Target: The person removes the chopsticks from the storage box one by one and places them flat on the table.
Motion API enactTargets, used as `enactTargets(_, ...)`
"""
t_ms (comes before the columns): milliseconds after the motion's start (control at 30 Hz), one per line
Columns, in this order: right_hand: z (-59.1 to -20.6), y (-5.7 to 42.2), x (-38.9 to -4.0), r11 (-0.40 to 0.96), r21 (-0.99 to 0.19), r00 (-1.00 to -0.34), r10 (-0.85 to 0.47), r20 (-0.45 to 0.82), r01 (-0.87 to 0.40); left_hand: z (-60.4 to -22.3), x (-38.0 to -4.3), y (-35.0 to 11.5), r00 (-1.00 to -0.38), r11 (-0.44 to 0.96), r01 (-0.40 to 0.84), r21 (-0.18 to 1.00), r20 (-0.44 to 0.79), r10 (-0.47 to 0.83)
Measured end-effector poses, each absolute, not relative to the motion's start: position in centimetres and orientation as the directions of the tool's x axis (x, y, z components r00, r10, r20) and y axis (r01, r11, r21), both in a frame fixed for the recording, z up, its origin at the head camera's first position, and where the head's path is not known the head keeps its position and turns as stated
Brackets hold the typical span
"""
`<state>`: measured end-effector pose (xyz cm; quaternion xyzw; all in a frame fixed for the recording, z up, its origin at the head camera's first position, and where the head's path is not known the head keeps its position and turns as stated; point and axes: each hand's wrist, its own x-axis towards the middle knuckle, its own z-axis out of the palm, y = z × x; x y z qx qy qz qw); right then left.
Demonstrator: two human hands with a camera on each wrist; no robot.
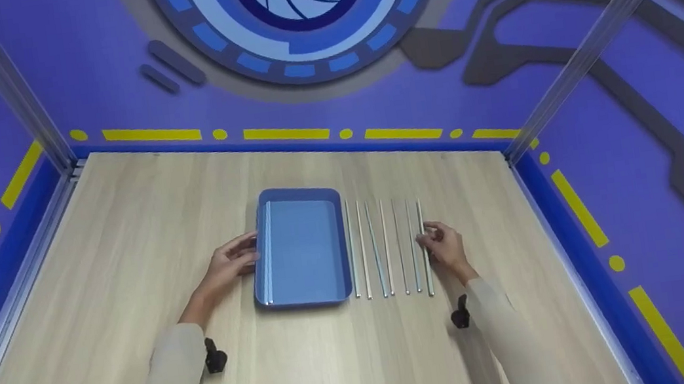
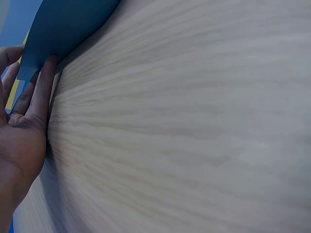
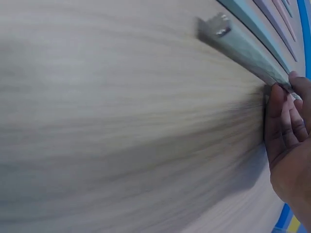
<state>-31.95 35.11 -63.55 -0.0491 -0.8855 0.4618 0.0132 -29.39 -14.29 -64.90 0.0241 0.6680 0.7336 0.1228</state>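
A blue rectangular tray [image 1: 302, 243] stands on the table, with thin, pale metallic chopsticks [image 1: 267, 255] along its inner left side. My left hand [image 1: 229, 264] holds the tray's left edge, with fingers against the outer wall in the left wrist view. Right of the tray, several slim metal chopsticks [image 1: 387, 245] lie side by side, roughly parallel. My right hand [image 1: 446, 245] pinches the rightmost chopstick [image 1: 426, 260] between thumb and fingers. In the right wrist view, the squared end of this chopstick [image 3: 243, 51] points toward the camera.
A light wood-grain table [image 1: 338, 364] carries everything. Blue printed panels [image 1: 101, 71] border it at the back and sides, with metal frame posts [image 1: 10, 83] at the corners. Black wrist-worn pieces [image 1: 215, 356] show beside both forearms.
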Motion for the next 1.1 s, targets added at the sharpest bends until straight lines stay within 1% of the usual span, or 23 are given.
enactTargets(133,-63.5,35.0,-32.2,0.587,-0.808,-0.997,0.071,-0.018,0.056,-64.7,-29.3,-14.5,-0.972,-0.082,-0.147,0.986,-0.128,0.198)
enactTargets(333,-62.5,34.8,-32.6,0.662,-0.746,-0.997,0.052,-0.048,0.071,-64.6,-29.4,-14.6,-0.971,-0.101,-0.122,0.987,-0.097,0.217)
enactTargets(500,-62.4,34.7,-32.6,0.736,-0.67,-0.996,0.074,-0.056,0.092,-64.6,-29.3,-14.4,-0.97,-0.087,-0.131,0.988,-0.11,0.216)
enactTargets(633,-62.8,34.7,-32.6,0.762,-0.638,-0.994,0.095,-0.051,0.106,-64.8,-29.4,-14.4,-0.969,-0.092,-0.129,0.987,-0.105,0.223)
enactTargets(833,-63.1,34.9,-32.7,0.757,-0.642,-0.993,0.109,-0.052,0.117,-65.0,-29.3,-14.3,-0.968,-0.089,-0.123,0.988,-0.099,0.231)
enactTargets(1000,-62.8,35.6,-32.5,0.692,-0.71,-0.991,0.12,-0.063,0.129,-64.9,-29.3,-14.3,-0.971,-0.072,-0.12,0.99,-0.102,0.218)
enactTargets(1100,-62.3,36.1,-32.2,0.676,-0.727,-0.99,0.133,-0.04,0.121,-64.9,-29.4,-14.2,-0.97,-0.067,-0.13,0.989,-0.112,0.216)
